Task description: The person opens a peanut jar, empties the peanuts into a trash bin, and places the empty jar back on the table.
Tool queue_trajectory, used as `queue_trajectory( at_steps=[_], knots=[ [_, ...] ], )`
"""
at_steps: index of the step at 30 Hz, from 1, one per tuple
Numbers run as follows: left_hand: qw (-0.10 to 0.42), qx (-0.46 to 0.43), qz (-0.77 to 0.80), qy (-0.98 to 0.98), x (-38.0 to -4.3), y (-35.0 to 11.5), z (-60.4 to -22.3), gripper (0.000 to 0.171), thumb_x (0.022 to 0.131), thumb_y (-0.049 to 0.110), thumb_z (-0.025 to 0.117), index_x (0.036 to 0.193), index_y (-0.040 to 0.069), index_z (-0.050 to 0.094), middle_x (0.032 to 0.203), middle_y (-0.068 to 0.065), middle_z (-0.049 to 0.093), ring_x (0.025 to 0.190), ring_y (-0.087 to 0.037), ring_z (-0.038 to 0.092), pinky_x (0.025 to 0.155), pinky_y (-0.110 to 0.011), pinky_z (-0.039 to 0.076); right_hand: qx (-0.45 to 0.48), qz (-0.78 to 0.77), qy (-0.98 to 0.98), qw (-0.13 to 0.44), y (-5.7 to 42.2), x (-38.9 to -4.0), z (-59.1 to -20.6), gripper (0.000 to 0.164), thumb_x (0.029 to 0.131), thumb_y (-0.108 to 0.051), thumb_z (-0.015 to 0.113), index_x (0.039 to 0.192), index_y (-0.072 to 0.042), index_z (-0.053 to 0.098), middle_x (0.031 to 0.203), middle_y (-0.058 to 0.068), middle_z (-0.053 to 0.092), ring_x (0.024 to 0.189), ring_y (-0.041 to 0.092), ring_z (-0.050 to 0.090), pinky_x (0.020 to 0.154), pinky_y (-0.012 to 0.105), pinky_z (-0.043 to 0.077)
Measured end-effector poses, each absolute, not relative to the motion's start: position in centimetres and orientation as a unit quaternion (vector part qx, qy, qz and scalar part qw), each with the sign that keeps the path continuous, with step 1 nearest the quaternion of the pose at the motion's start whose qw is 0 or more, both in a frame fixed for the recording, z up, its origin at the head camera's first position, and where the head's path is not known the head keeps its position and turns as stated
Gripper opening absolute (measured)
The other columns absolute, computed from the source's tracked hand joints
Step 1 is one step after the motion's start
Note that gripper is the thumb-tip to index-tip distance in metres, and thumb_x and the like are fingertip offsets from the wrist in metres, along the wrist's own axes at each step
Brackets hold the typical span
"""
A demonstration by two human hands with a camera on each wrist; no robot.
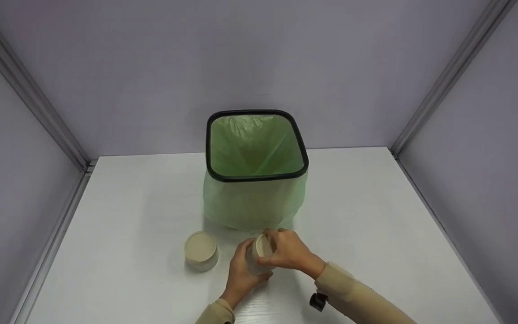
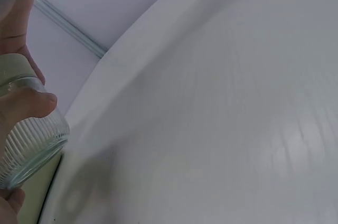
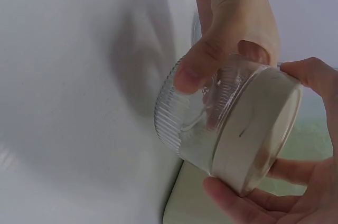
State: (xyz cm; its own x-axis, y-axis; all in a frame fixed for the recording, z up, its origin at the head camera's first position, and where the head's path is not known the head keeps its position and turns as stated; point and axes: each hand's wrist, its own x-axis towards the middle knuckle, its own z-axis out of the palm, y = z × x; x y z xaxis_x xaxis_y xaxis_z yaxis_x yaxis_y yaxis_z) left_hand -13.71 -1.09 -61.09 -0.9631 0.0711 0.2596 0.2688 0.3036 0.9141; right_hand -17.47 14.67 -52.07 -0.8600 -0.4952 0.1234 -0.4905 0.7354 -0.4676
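A ribbed clear glass jar (image 3: 171, 118) with a cream lid (image 3: 256, 129) is held between both hands, tilted, just in front of the bin. My left hand (image 1: 239, 275) grips the jar's glass body, its thumb across the ribbed side in the right wrist view. Around the lid's edge curl the fingers and thumb of my right hand (image 1: 290, 250). The lid sits on the jar's mouth. In the left wrist view, the jar (image 2: 39, 145) shows at the left edge. A second jar (image 1: 201, 251), also cream-lidded, stands upright on the table to the left of my left hand.
A bin (image 1: 259, 178) with a black rim and a green liner bag stands behind the hands, near the back wall (image 1: 353, 76). Panels flank the white table (image 1: 367, 216) left and right. A small black item (image 1: 318, 301) hangs under the right sleeve.
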Motion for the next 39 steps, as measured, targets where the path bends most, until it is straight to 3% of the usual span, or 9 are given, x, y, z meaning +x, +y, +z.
queue_trajectory(
  at_steps=[5,11,16,23,39],
  knots=[
    [0.082,-0.093,-0.571,-0.812,-13.7,-1.2,-61.3,0.090,0.059,0.017,0.091,0.135,0.004,0.045,0.133,-0.012,0.055,0.126,-0.032,0.052,0.108,-0.050,0.041,-0.255,-0.260,0.931,0.009,14.5,-17.6,-52.3,0.052,0.070,-0.043,0.077,0.104,-0.005,0.066,0.074,0.003,0.064,0.067,0.007,0.052,0.058,0.021,0.045],
    [0.100,-0.081,-0.552,-0.824,-13.7,-1.3,-61.3,0.091,0.057,0.020,0.092,0.134,0.003,0.047,0.131,-0.012,0.054,0.124,-0.029,0.051,0.108,-0.048,0.041,-0.241,-0.272,0.932,0.009,14.3,-17.6,-52.6,0.061,0.070,-0.043,0.079,0.109,0.001,0.064,0.090,0.009,0.070,0.076,0.017,0.064,0.063,0.026,0.050],
    [0.111,-0.071,-0.539,-0.832,-13.7,-1.2,-61.4,0.091,0.057,0.020,0.091,0.134,0.002,0.046,0.130,-0.014,0.054,0.122,-0.029,0.050,0.106,-0.048,0.043,-0.234,-0.280,0.931,0.009,14.0,-17.6,-52.8,0.063,0.070,-0.041,0.078,0.112,0.003,0.062,0.095,0.012,0.070,0.079,0.019,0.064,0.065,0.027,0.051],
    [0.094,-0.047,-0.532,-0.840,-13.6,-1.3,-61.7,0.091,0.060,0.022,0.090,0.135,0.000,0.044,0.129,-0.018,0.052,0.121,-0.032,0.050,0.104,-0.051,0.042,-0.238,-0.279,0.930,-0.012,13.4,-17.6,-53.3,0.064,0.068,-0.040,0.080,0.113,0.003,0.062,0.101,0.014,0.070,0.085,0.022,0.066,0.071,0.031,0.054],
    [0.048,0.002,-0.567,-0.822,-13.3,-2.1,-61.9,0.091,0.071,0.016,0.081,0.145,0.002,0.030,0.143,-0.019,0.043,0.134,-0.039,0.044,0.111,-0.055,0.036,-0.259,-0.235,0.935,-0.052,11.2,-17.7,-53.9,0.055,0.065,-0.041,0.082,0.100,-0.002,0.065,0.088,0.010,0.068,0.082,0.021,0.064,0.072,0.034,0.054]
  ],
)
